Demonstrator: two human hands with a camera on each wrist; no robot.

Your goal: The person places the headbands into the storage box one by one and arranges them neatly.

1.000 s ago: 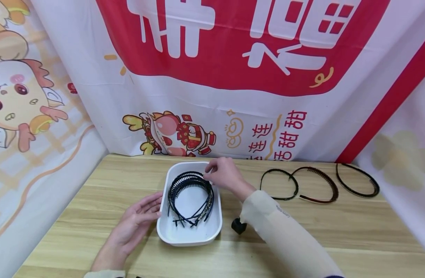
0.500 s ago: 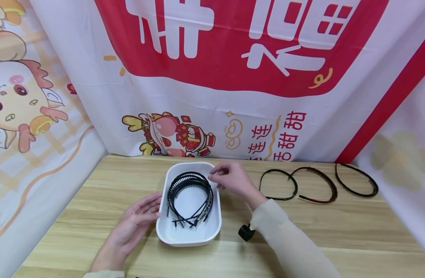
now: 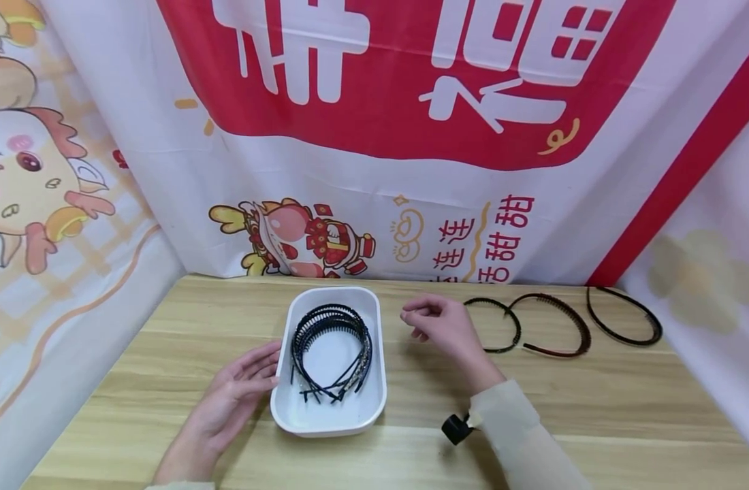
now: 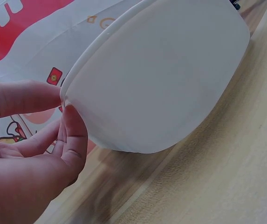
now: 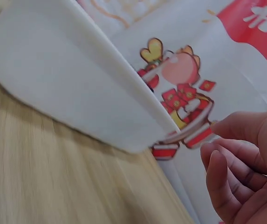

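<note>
A white plastic tub [image 3: 280, 412] stands on the wooden table, holding several black headbands [image 3: 301, 333] nested together, their ends crossed toward the front. My left hand [image 3: 240, 395] is at the tub's left side; its thumb and fingertips touch the rim, as the left wrist view also shows. To the right of the tub, my right hand [image 3: 444, 327] hovers over the table with fingers loosely bent and nothing between them. In the right wrist view its fingertips [image 5: 217, 163] are apart from the tub's wall [image 5: 77, 79].
Right of my right hand lie a thin black headband [image 3: 515, 333], a dark brown toothed headband [image 3: 579, 320] and another black headband [image 3: 650, 320] near the back edge. A printed cloth [image 3: 374, 224] hangs behind the table [image 3: 595, 408]. A small black device [image 3: 456, 430] hangs at my right wrist.
My right hand has drawn back from the headbands inside the tub, over its right rim, to the table's right side. My left hand stays at the tub, and the headbands remain inside.
</note>
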